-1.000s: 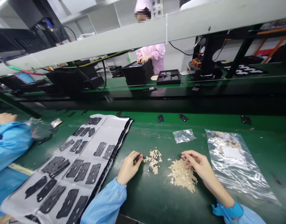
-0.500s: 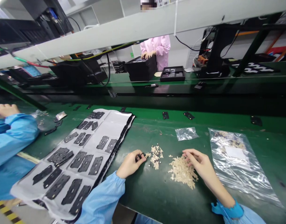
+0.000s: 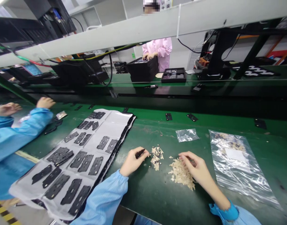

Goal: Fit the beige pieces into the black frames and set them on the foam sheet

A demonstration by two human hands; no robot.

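My left hand point(image 3: 133, 161) is closed around a small black plastic part point(image 3: 140, 153), mostly hidden by the fingers. Just right of its fingertips lies a small scatter of beige pieces point(image 3: 155, 159). My right hand point(image 3: 193, 164) reaches over the upper edge of a larger heap of beige pieces point(image 3: 180, 175). Its thumb and fingers are drawn together, and whatever they pinch is too small to make out. To the left, rows of black plastic plates point(image 3: 86, 163) rest on a tray with a white liner point(image 3: 108, 128).
A small clear bag point(image 3: 187, 135) and a large clear bag point(image 3: 241, 168) lie to the right. Black plates point(image 3: 168, 117) sit along the back ledge. A co-worker's blue sleeves point(image 3: 21, 131) are at left; a person in pink point(image 3: 164, 51) stands beyond the overhead beam point(image 3: 124, 28).
My right hand has shifted slightly left over the heap. The black part has turned in my left hand. At left, the co-worker's hands have moved apart, one going right.
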